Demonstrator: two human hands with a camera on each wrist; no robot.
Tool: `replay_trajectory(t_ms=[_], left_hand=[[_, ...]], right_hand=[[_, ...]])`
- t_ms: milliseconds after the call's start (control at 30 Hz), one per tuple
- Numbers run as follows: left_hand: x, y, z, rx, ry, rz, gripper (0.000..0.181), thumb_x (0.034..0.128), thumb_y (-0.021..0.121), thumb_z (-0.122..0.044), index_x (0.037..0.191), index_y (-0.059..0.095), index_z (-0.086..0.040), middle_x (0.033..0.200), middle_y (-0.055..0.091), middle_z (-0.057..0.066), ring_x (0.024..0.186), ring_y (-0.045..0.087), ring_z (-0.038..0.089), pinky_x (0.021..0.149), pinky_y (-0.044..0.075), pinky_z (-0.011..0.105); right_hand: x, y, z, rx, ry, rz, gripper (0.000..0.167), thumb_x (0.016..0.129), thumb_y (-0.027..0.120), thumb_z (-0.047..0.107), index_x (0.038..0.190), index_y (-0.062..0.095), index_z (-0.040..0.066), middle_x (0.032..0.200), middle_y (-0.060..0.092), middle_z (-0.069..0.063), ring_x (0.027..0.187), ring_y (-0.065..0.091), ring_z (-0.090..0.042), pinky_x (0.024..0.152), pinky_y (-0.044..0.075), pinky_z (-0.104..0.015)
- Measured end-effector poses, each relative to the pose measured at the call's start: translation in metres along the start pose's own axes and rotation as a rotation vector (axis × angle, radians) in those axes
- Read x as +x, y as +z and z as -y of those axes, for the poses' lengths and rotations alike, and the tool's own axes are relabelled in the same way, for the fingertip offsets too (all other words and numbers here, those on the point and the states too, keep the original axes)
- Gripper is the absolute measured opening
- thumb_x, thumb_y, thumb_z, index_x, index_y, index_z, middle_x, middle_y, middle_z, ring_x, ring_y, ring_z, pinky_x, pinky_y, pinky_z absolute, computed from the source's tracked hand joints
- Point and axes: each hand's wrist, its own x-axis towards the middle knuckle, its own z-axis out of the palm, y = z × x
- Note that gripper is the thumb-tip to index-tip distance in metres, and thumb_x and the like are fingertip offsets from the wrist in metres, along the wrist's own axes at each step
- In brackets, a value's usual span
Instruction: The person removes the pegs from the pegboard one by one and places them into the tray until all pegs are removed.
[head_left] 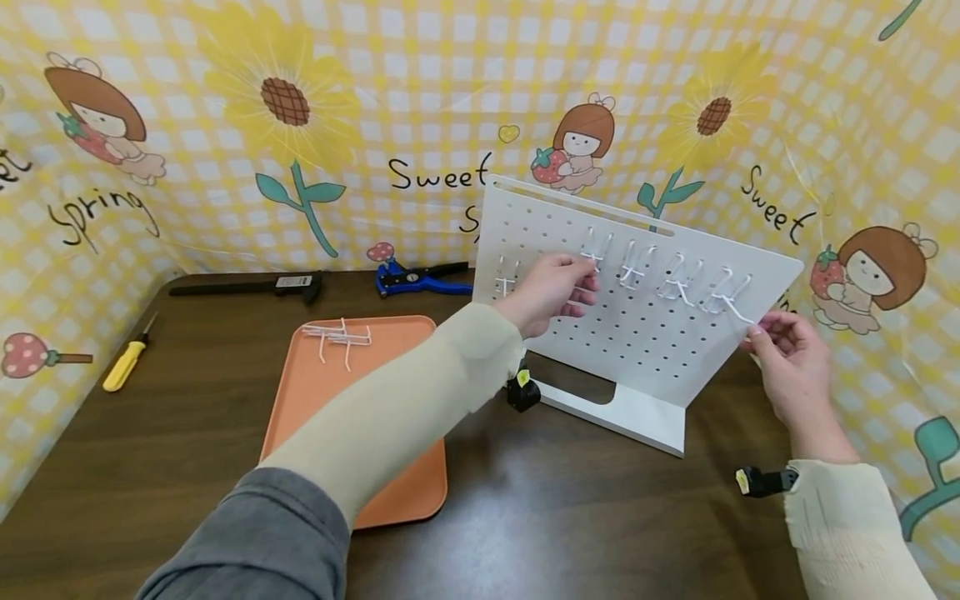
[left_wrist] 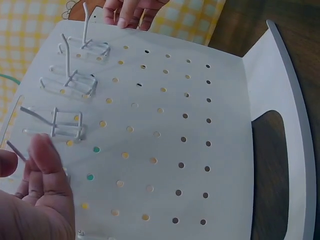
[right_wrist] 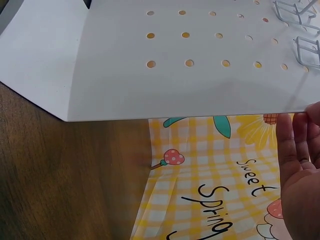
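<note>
L hand [head_left: 551, 292]: half-curled, pinching white wire hook [head_left: 591, 253], frame ctr
R hand [head_left: 797, 367]: half-curled, gripping white rect. pegboard [head_left: 636, 321], mid-R

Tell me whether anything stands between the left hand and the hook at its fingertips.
Nothing visible does. The left hand has its fingertips right at the hook on the white pegboard, with no other object between. The neighbouring hook sits to the right, out of the way.

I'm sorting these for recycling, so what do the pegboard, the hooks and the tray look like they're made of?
Pegboard: probably painted metal, matte white; thin sheet, sharply bent at the bottom.
Hooks: likely coated wire, smooth white; thin rods joined where they cross.
Tray: perhaps moulded plastic, plain matte orange; rounded corners, raised rim.
</note>
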Motion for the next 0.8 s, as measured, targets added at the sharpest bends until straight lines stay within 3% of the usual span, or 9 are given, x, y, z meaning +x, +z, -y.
replay_trajectory(t_ms=[300,433,633,800], left_hand=[[0.003,0.007,0.003,-0.002,0.034,-0.005,0.031,0.1096,0.054,-0.02,0.117,0.066,0.008,0.087,0.066,0.006,0.074,0.062,0.015,0.066,0.054,0.023],[0.002,0.005,0.004,-0.033,0.03,-0.015,0.026,0.109,0.054,-0.014,0.118,0.065,0.008,0.091,0.067,0.01,0.072,0.061,0.014,0.065,0.053,0.022],[-0.005,-0.004,0.006,0.03,0.039,-0.025,0.026,0.1079,0.057,-0.016,0.12,0.066,0.006,0.097,0.07,0.012,0.074,0.062,0.013,0.065,0.053,0.021],[-0.017,-0.02,0.001,0.077,0.074,-0.019,0.03,0.1084,0.057,-0.019,0.123,0.065,0.006,0.096,0.069,0.008,0.076,0.063,0.011,0.07,0.054,0.024]], right_hand=[[-0.002,0.001,0.001,0.014,-0.001,-0.009,0.026,0.096,0.059,-0.014,0.097,0.065,0.011,0.091,0.061,-0.003,0.077,0.06,-0.009,0.068,0.055,-0.014],[-0.001,0.004,0.001,0.008,0.007,0.003,0.024,0.096,0.06,-0.013,0.098,0.064,0.011,0.093,0.06,-0.004,0.079,0.06,-0.01,0.069,0.055,-0.014],[0.0,0.001,0.0,0.014,0.03,0.006,0.022,0.097,0.061,-0.011,0.1,0.064,0.01,0.094,0.06,-0.003,0.08,0.06,-0.01,0.069,0.055,-0.013],[0.0,0.0,0.0,0.013,0.021,0.003,0.023,0.096,0.061,-0.012,0.099,0.064,0.01,0.092,0.061,-0.002,0.078,0.061,-0.009,0.069,0.055,-0.014]])
